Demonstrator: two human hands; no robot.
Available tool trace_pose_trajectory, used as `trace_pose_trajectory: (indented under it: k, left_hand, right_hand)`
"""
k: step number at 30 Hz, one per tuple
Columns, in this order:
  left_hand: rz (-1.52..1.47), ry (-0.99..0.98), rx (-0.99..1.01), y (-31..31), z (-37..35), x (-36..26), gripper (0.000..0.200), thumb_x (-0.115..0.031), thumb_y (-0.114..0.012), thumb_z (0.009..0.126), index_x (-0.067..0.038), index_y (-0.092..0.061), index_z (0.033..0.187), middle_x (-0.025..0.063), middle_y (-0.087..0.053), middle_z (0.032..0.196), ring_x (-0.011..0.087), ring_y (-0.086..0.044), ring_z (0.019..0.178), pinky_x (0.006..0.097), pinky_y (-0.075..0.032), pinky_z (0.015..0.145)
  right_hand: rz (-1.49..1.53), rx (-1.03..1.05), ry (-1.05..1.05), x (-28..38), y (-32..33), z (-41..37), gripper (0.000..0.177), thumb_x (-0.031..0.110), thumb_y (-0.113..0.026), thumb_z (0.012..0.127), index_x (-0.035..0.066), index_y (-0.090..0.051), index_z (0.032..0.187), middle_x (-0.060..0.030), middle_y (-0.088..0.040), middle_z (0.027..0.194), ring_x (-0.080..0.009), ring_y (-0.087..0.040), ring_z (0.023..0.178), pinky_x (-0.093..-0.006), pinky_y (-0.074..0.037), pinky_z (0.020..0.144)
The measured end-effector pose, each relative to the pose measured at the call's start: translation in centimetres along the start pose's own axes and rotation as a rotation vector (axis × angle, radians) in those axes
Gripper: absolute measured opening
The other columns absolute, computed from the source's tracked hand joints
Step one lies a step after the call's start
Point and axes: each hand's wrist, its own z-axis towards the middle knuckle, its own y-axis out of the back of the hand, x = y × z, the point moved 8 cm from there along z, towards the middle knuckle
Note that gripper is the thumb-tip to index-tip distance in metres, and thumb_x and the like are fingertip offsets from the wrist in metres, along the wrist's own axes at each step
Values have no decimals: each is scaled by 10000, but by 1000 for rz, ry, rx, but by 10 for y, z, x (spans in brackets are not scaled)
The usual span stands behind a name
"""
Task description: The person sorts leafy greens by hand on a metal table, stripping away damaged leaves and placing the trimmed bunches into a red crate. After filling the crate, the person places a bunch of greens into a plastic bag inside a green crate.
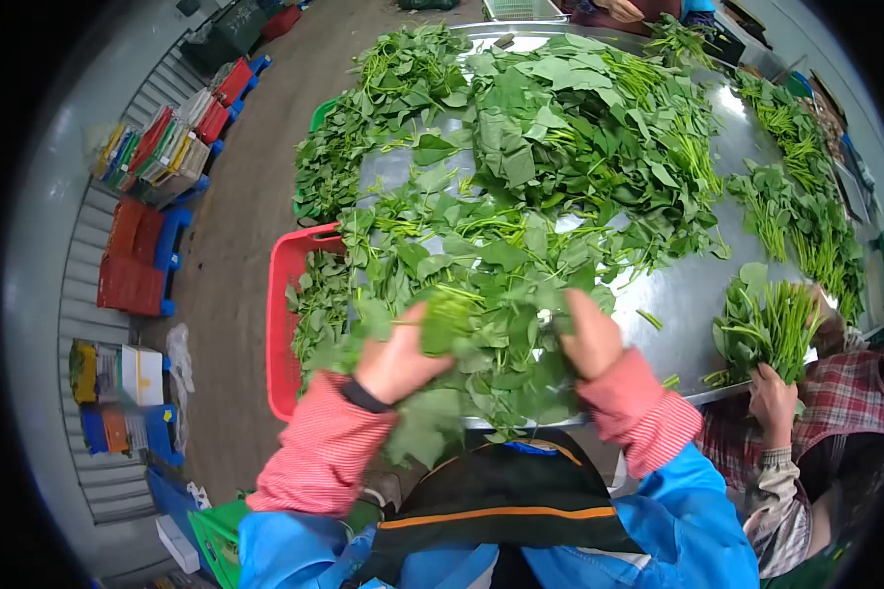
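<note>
Gripping a small, loose bunch of light-green stems with broad leaves (450, 319): one left hand (403, 361), fingers closed, dark band at the wrist, over the near edge of the surface. One right hand (591, 339), apart from the left, thumb extended forward, among green leaves; motion blur, so whether it pinches any of them cannot be told. Both forearms in red-and-white checked sleeve covers (326, 447) over blue sleeves.

Beneath and beyond the hands: scattered leafy green stems (506, 255), spread on a shiny metal surface (648, 334). Farther back, one large heap of broad green leaves (599, 128). To the left, one red plastic basket (281, 344), leafy stems inside; beyond it, one green plastic basket (316, 116), partly covered by greens.

Along the right side, a row of leafy green bunches (805, 211). Nearer, a co-worker's hands (774, 401) on one full bunch, stems upward (781, 319). At the far edge, another person's hand (622, 10), beside one pale green plastic crate (524, 10).
</note>
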Motion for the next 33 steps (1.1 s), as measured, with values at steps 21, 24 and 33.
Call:
trace_pose_trajectory:
  k: [21,24,33]
  left_hand:
    - [-558,267,-325,86,-175,209,285,-25,-687,772,-14,-620,1048,27,-654,958,135,-600,851,293,-481,797]
    - [-585,261,-364,100,-173,218,314,-48,-704,773,-13,-612,1071,33,-654,974,137,-601,868,292,-480,803]
    - [-1246,204,-367,112,-112,214,402,-103,-649,820,-35,-518,1194,86,-624,1027,210,-615,939,351,-518,819]
  right_hand:
    - [-16,484,-80,142,-310,75,834,323,-689,792,-61,-231,1375,-362,-505,1172,-433,-577,1026,-453,-467,899]
    - [274,500,4,194,-321,96,836,373,-695,769,6,-264,1384,-357,-511,1132,-456,-561,1027,-462,-474,885]
    - [-61,-78,201,78,-58,48,468,123,-665,805,46,-479,1227,-192,-559,1044,-359,-598,785,-404,-500,695]
